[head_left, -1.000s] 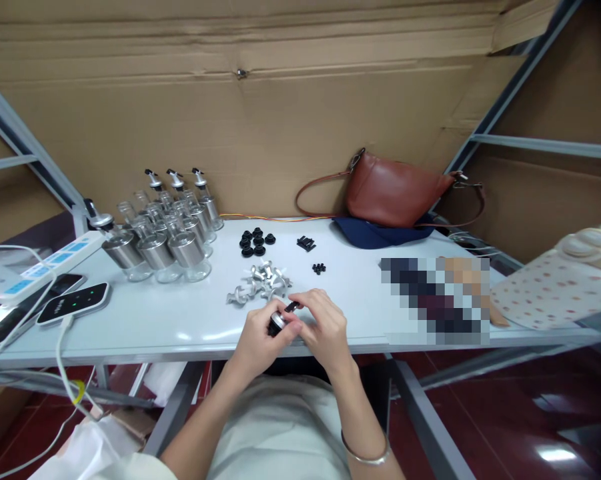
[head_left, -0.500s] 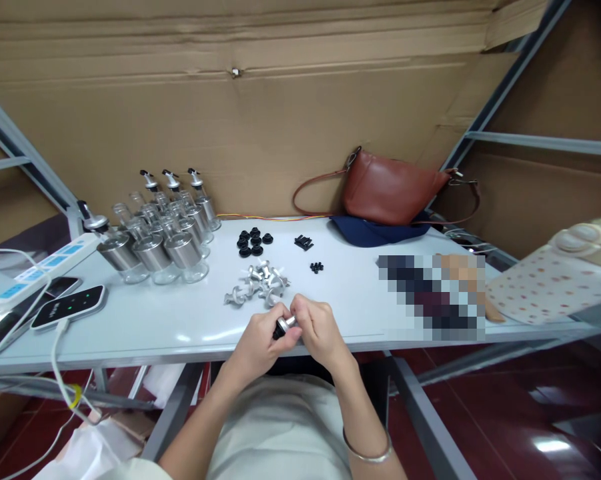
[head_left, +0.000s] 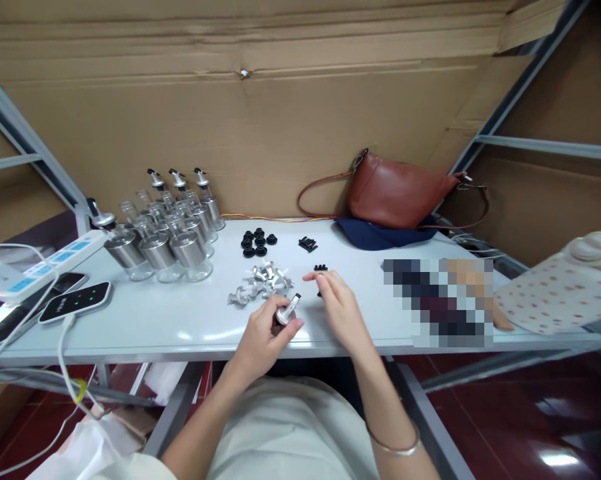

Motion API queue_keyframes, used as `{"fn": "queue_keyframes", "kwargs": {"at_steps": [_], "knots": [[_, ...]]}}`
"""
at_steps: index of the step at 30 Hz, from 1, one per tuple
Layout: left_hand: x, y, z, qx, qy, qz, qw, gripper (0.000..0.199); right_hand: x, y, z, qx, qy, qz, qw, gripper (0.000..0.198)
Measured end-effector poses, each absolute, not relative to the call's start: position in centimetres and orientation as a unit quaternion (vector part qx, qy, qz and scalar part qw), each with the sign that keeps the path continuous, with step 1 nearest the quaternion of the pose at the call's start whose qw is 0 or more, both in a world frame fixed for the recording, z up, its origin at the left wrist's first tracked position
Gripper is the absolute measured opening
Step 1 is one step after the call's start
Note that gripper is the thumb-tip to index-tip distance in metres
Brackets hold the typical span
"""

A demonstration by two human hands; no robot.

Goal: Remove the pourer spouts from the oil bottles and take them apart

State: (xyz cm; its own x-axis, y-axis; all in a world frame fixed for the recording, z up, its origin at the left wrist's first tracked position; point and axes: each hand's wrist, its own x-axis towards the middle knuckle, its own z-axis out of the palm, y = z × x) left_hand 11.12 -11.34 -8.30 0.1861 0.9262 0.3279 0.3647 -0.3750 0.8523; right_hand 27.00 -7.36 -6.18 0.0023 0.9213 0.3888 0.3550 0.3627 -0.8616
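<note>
In my left hand [head_left: 263, 333], low over the table's front edge, is a silver pourer spout [head_left: 291, 308] with a dark tip, its nozzle pointing up and to the right. Just right of it, my right hand [head_left: 344, 313] hovers with the index finger stretched out and nothing visible in it. It partly covers a small group of tiny black caps [head_left: 321, 268]. Beyond my left hand lies a pile of silver pourer spouts [head_left: 267, 275]. Black ribbed stoppers [head_left: 259, 250] and thin black strips [head_left: 308, 244] lie farther back on the table.
Several glass bottles with steel sleeves [head_left: 157, 250] stand at the left, some fitted with pourers. A power strip [head_left: 55, 267] and a black-faced device [head_left: 75, 303] are left of them. A brown bag [head_left: 400, 190] rests on a navy cap [head_left: 375, 235]. A dotted container [head_left: 545, 293] stands right.
My hands were together at the spout. My right hand has come off it and moved right, over the tiny black caps. My left hand keeps the spout, now tilted upward.
</note>
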Motion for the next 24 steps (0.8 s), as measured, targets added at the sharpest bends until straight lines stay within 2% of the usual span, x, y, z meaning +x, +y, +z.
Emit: {"fn": "queue_keyframes", "kwargs": {"at_steps": [2,6,8,9,11,12,17,20,24], "knots": [[11.0,-11.4,-8.3,0.697,0.459,0.453,0.314,0.020,28.5,-6.3,-4.5,-0.500,-0.657,0.261,0.499,0.025],[11.0,-11.5,-8.2,0.697,0.455,0.458,0.311,0.019,31.2,-3.2,-1.1,-0.530,-0.657,0.147,0.515,0.011],[11.1,-11.5,-8.1,0.699,0.456,0.450,0.317,0.019,32.1,-1.0,-0.6,-0.541,-0.673,0.097,0.496,0.009],[11.1,-11.6,-8.1,0.702,0.455,0.445,0.319,0.019,32.4,0.2,-0.7,-0.555,-0.695,0.095,0.448,0.011],[11.2,-11.7,-8.0,0.708,0.452,0.438,0.320,0.019,32.9,2.5,-1.8,-0.603,-0.733,0.120,0.293,0.009],[11.2,-11.7,-8.0,0.710,0.449,0.437,0.320,0.019,33.0,3.4,-2.6,-0.611,-0.737,0.132,0.258,0.007],[11.1,-11.6,-8.0,0.714,0.444,0.436,0.320,0.018,33.1,5.9,-6.4,-0.630,-0.740,0.118,0.203,0.012],[11.1,-11.6,-7.8,0.724,0.450,0.419,0.314,0.020,33.5,6.1,-7.1,-0.630,-0.745,0.093,0.196,0.025],[11.1,-11.7,-8.1,0.737,0.455,0.392,0.312,0.028,34.0,5.9,-7.3,-0.596,-0.779,0.083,0.178,0.032]]}}
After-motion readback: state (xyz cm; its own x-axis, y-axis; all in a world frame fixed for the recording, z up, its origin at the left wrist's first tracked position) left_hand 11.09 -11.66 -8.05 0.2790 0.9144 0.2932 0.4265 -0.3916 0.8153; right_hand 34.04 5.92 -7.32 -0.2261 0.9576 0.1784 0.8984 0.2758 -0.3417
